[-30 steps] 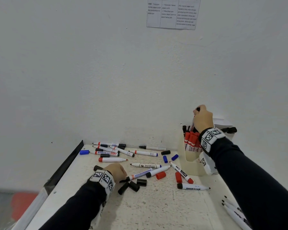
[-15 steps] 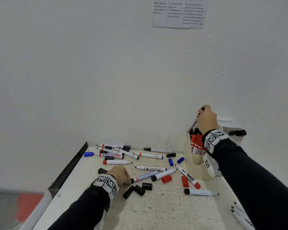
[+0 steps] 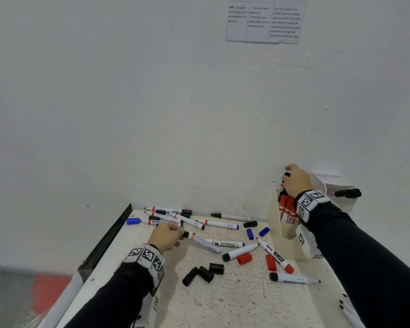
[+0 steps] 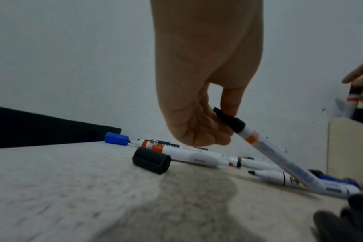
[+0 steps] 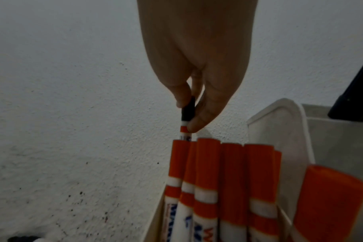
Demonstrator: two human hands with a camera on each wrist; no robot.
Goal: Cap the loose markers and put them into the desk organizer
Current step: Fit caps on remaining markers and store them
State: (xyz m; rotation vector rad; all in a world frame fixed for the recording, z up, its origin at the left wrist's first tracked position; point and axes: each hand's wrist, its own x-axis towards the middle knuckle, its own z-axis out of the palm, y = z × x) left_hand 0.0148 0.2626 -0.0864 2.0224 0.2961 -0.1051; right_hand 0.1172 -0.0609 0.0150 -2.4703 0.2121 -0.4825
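Fingertip grip (image 5: 189,113) atop upright marker (image 5: 186,131)

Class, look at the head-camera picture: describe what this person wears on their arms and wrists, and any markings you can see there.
Both arms are in long dark sleeves that reach the wrists. Each wrist carries a white band: the left wrist band and the right wrist band bear square black-and-white tags. The left hand and right hand are bare, without gloves.

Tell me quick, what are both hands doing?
Left hand: holding a black-tipped marker by its end.
Right hand: pinching a black-capped marker over the organizer.
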